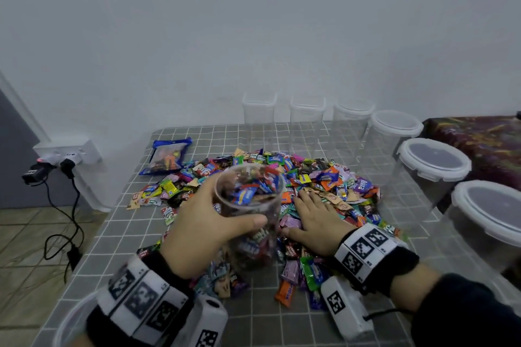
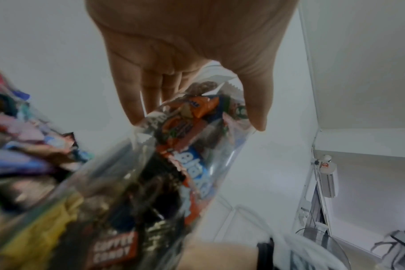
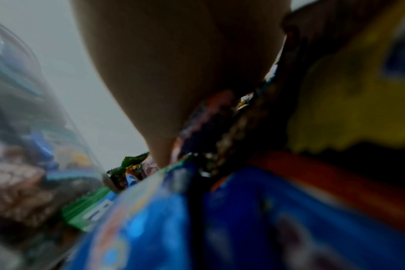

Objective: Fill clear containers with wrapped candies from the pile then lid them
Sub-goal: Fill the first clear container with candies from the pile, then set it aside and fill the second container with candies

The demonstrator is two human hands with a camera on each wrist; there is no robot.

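head view: left hand gripping a part-filled container in the candy pile

head view is showing the left hand (image 1: 201, 215) wrapping thumb and fingers around a clear container (image 1: 251, 205) with no lid on it, which is standing among the wrapped candies and is already holding a good many of them. the candy pile (image 1: 324, 177) is spreading over the middle of the table (image 1: 118, 234), reaching toward its near edge. the right hand (image 1: 315, 217) is lying palm down with flat, relaxed fingers on the pile just beside the container, grasping nothing that is showing. along the table's far edge and curving down its right edge, more clear containers (image 1: 435, 169) are standing with lids on them. a blue packet (image 1: 169, 156) is lying near the far left corner.

left wrist view is showing the fingers (image 2: 132, 98) curling round the container's wall, with candy wrappers pressing against the inside.

right wrist view is blurring badly: the palm is sitting low over blue and yellow wrappers.
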